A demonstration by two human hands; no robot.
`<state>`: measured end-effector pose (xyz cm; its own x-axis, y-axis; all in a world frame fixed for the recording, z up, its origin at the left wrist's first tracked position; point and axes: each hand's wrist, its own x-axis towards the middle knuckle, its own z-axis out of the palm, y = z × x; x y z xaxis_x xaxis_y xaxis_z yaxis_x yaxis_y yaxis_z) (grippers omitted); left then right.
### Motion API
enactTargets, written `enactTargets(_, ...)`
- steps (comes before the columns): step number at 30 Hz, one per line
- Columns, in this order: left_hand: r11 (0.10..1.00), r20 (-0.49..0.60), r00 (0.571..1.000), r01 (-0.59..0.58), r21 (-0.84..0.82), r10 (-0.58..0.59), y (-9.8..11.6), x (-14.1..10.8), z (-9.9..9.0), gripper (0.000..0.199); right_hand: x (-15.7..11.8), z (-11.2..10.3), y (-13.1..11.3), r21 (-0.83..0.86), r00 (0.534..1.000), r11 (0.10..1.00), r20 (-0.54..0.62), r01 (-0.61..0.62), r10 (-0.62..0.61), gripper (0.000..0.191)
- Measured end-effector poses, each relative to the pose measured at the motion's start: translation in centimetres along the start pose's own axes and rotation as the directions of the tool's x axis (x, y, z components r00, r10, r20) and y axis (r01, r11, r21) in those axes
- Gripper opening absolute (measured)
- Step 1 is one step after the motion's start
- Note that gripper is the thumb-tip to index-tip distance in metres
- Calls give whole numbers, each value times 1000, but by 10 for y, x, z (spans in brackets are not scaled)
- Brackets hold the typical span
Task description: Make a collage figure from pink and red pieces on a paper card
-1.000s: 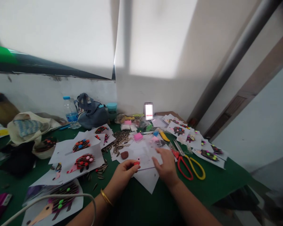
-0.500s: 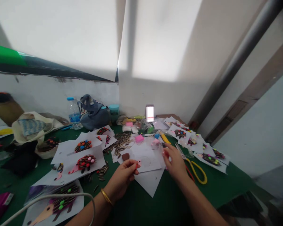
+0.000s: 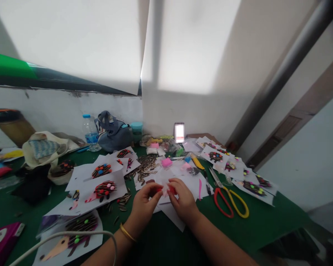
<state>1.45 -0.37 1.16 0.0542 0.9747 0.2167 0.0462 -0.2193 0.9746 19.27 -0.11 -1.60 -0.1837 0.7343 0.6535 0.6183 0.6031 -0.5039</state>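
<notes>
My left hand (image 3: 147, 201) and my right hand (image 3: 181, 199) meet over white paper (image 3: 169, 216) at the middle of the green table. The fingers of both are closed around the edges of a small, pale, see-through piece (image 3: 165, 190), perhaps plastic, with red showing at the fingertips. What exactly lies in each pinch is too small to tell. Just behind the hands are a pink block (image 3: 167, 162) and a pile of striped seeds (image 3: 147, 166). A pink strip (image 3: 200, 189) lies to the right of my right hand.
Scissors (image 3: 230, 201) with red and yellow handles lie at right, near a yellow cutter (image 3: 197, 161). Hedgehog pictures (image 3: 81, 176) spread on both sides. A cable (image 3: 72, 233) crosses the front left. A bottle (image 3: 90, 136) and bag (image 3: 115, 136) stand behind.
My right hand has moved left from beside the scissors to meet my left hand. The pink strip and both scissor handles are now uncovered. The view has shifted slightly.
</notes>
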Motion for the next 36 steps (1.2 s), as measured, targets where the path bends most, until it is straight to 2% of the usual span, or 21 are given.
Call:
enactTargets(4,988,7,1000,-27,151,26,-12,3,1,15,-5,0,1,43,1000,999,-8,18,-17,20)
enactTargets(10,967,28,1000,-15,254,8,-19,8,-3,13,-8,3,5,89,999,996,-38,5,-2,27)
enactTargets(12,974,33,999,23,227,-32,-20,8,-4,15,-9,4,7,100,999,995,-40,5,-1,29)
enactTargets(16,984,66,983,167,53,-171,-22,7,0,22,-9,4,7,119,1000,993,-5,23,-23,19)
enactTargets(20,961,142,957,265,-83,-252,-22,7,2,41,-8,3,4,150,999,987,-32,47,-43,12)
enactTargets(22,973,130,966,228,-26,-223,-21,10,-1,34,-8,2,4,158,999,987,-49,29,-22,13)
enactTargets(24,987,69,989,128,94,-134,-20,14,-7,24,-7,1,6,141,997,990,-78,-9,20,13)
enactTargets(27,972,6,1000,-11,234,10,-19,20,-16,21,-6,-2,12,94,987,993,-134,-76,89,19)
enactTargets(30,918,55,998,-47,393,28,-20,23,-21,21,-5,-3,19,111,982,988,-147,-104,120,23)
enactTargets(33,791,139,990,-62,608,-29,-21,19,-22,14,-6,-2,21,158,980,979,-132,-128,149,24)
enactTargets(36,684,241,970,-181,707,7,-22,15,-21,9,-7,0,19,155,982,978,-113,-136,154,29)
